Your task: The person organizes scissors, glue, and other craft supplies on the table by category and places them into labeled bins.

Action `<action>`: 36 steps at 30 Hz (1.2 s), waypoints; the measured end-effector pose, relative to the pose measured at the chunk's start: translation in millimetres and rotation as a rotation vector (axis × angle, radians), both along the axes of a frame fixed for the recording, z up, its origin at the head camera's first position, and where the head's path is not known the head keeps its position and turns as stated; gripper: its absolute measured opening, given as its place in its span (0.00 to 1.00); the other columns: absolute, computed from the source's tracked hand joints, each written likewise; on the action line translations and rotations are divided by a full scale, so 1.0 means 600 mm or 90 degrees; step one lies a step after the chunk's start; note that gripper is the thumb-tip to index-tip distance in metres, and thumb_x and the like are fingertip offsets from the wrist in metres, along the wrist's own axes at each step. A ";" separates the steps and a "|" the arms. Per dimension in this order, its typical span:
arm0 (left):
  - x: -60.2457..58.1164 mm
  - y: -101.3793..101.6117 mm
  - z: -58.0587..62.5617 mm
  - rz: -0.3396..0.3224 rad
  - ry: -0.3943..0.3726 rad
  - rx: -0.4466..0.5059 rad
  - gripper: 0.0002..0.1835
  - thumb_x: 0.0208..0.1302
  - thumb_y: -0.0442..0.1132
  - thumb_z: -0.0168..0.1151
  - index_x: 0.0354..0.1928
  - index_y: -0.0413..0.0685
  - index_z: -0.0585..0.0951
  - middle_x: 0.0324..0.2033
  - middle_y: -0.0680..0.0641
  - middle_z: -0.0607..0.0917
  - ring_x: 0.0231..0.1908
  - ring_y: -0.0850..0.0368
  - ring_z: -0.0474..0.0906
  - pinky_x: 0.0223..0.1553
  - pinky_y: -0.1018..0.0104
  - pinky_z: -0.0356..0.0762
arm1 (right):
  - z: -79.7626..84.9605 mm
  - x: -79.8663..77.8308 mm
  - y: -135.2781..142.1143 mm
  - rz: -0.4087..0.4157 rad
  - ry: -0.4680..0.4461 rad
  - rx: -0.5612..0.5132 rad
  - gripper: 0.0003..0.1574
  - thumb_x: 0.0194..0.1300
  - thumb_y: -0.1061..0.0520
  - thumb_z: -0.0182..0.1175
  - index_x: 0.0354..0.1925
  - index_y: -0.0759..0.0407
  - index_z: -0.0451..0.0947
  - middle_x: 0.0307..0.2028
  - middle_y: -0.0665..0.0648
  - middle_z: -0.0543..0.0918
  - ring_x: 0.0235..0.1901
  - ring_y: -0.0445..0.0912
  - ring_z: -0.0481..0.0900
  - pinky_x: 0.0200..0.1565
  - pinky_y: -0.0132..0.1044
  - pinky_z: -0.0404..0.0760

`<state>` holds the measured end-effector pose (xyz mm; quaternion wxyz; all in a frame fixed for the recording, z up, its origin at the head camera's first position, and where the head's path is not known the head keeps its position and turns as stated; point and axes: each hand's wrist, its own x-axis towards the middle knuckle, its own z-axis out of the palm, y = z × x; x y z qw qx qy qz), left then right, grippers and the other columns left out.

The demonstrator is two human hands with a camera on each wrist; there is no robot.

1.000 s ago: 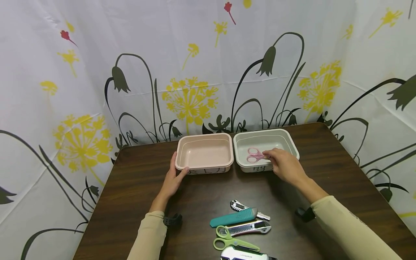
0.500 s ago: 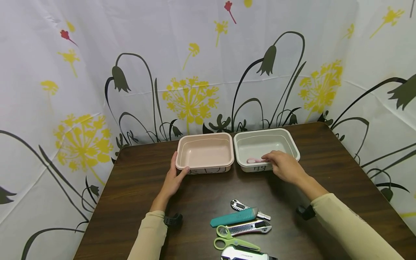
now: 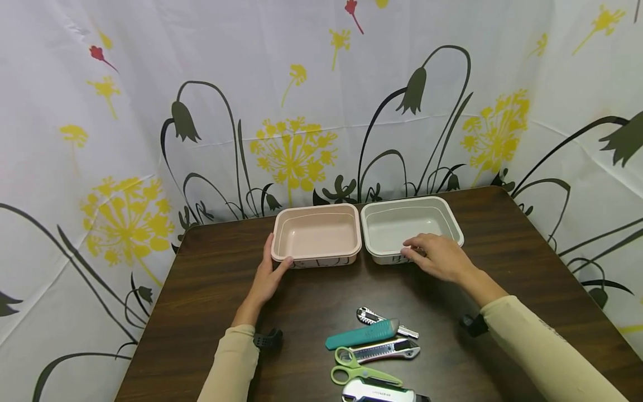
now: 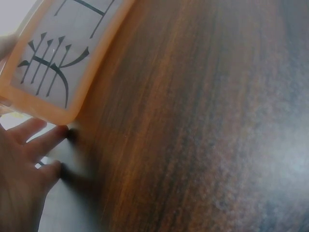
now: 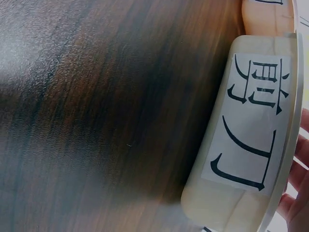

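Nearest on the counter [image 3: 301, 312] lie a white cutter [image 3: 379, 392], then green scissors [image 3: 355, 370] and other cutters. Beyond, the left hand [image 3: 265, 280] grips a corner of the pink box [image 3: 316, 230]. The right hand [image 3: 441, 258] reaches over the near rim of the grey box [image 3: 397, 220], thumb and forefinger apart (nothing shows between them). Lifting clear of that rim before drawing back should avoid tugging the box.

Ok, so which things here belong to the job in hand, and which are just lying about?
Seemingly part of the job:
pink bin
grey-white bin
green scissors
turquoise cutter
large silver snap-off knife
small slim snap-off knife
white utility knife

Seemingly just surroundings:
floral curtain
wood-grain table
black wrist straps
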<state>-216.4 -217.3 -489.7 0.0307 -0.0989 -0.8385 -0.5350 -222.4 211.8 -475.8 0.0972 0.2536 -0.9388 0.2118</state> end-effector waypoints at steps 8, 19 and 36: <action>-0.002 0.000 0.001 0.002 -0.010 -0.004 0.44 0.70 0.42 0.60 0.78 0.46 0.45 0.71 0.32 0.59 0.68 0.36 0.59 0.65 0.38 0.53 | -0.006 -0.001 0.001 0.004 0.016 0.050 0.27 0.72 0.37 0.53 0.50 0.55 0.85 0.44 0.54 0.85 0.45 0.53 0.82 0.48 0.53 0.76; -0.004 0.001 0.003 0.001 -0.009 -0.016 0.44 0.70 0.43 0.60 0.78 0.45 0.45 0.71 0.32 0.59 0.68 0.35 0.59 0.65 0.37 0.53 | -0.003 0.000 0.005 0.012 -0.006 0.049 0.30 0.70 0.36 0.55 0.53 0.56 0.83 0.48 0.56 0.85 0.48 0.55 0.81 0.52 0.54 0.74; 0.000 -0.001 0.002 0.002 -0.010 -0.013 0.44 0.70 0.42 0.60 0.78 0.45 0.45 0.71 0.32 0.59 0.68 0.35 0.59 0.65 0.37 0.54 | 0.026 0.039 -0.016 0.118 0.200 -0.045 0.26 0.59 0.45 0.69 0.53 0.54 0.82 0.47 0.51 0.82 0.47 0.50 0.78 0.50 0.50 0.73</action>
